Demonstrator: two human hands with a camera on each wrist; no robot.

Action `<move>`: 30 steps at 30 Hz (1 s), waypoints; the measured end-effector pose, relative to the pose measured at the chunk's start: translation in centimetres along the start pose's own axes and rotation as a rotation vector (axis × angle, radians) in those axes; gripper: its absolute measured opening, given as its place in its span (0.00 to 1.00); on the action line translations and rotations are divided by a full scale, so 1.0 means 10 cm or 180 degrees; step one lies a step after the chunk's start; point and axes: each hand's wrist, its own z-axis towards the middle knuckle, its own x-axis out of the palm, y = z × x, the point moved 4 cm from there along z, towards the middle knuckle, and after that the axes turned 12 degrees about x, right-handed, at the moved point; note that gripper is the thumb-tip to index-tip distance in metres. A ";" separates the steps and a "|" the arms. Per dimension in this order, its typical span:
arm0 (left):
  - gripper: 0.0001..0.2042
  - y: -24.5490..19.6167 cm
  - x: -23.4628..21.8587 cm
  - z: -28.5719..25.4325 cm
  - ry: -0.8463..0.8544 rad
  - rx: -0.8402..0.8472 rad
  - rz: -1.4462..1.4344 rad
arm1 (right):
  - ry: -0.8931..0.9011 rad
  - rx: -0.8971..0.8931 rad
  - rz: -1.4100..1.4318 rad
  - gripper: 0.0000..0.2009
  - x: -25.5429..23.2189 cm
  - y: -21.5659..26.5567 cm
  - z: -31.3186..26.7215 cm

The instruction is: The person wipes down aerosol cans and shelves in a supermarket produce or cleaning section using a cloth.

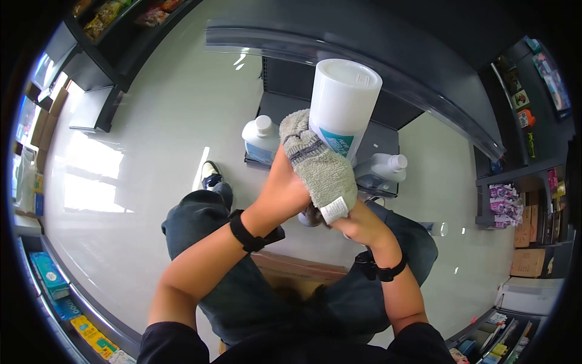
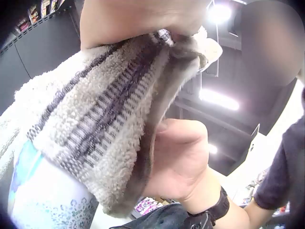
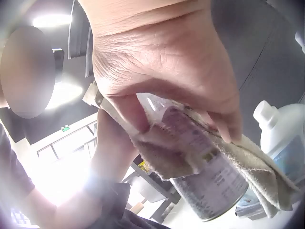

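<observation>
A white cylindrical container (image 1: 347, 100) with a teal label stands out from a grey-beige towel (image 1: 321, 173), its flat end toward the head camera. My left hand (image 1: 290, 185) grips the towel at the container's side, fingers mostly hidden by cloth. Lower right, my right hand (image 1: 359, 227) holds the towel's tagged end. In the left wrist view, the striped towel (image 2: 100, 109) wraps the container (image 2: 55, 195), between my left hand (image 2: 143, 19) and right hand (image 2: 176, 157). The right wrist view shows my right hand (image 3: 167, 62) with fingers curled into the towel (image 3: 259, 167) around the printed container (image 3: 209, 181).
White jugs stand on the low dark shelf, one at left (image 1: 260, 136) and one at right (image 1: 382, 170). A shelf edge with a clear strip (image 1: 364, 57) crosses above the container. A cardboard box (image 1: 297, 267) lies between the knees. Stocked shelves line both sides.
</observation>
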 end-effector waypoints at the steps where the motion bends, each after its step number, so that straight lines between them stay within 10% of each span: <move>1: 0.34 0.00 0.01 -0.01 0.0003 -0.0115 -0.0130 | 0.0225 0.0112 -0.0463 0.52 0.07 -0.01 0.01; 5: 0.33 0.15 -0.04 -0.03 -0.0098 -0.0188 -0.0355 | 0.0397 0.0787 -0.0288 0.58 0.12 -0.05 0.15; 13: 0.25 0.13 -0.34 -0.17 -0.0631 -0.0914 -0.0685 | -0.0170 0.0096 -0.0719 0.63 0.14 0.12 0.04; 15: 0.23 -0.06 -0.28 -0.07 -0.0037 0.0090 -0.0157 | 0.0047 0.0519 -0.0399 0.56 0.12 0.12 0.02; 23: 0.09 -0.05 -0.70 -0.02 -0.0203 0.0465 0.0990 | -0.0692 0.0008 -0.1638 0.46 -0.07 0.12 -0.07; 26: 0.23 0.12 -0.94 -0.03 -0.0249 0.0575 0.1926 | -0.0905 0.0071 -0.1753 0.41 -0.08 0.05 -0.03; 30: 0.22 0.07 -0.86 -0.05 -0.1021 0.0046 -0.0166 | -0.1177 0.0148 -0.1988 0.39 -0.11 0.05 -0.01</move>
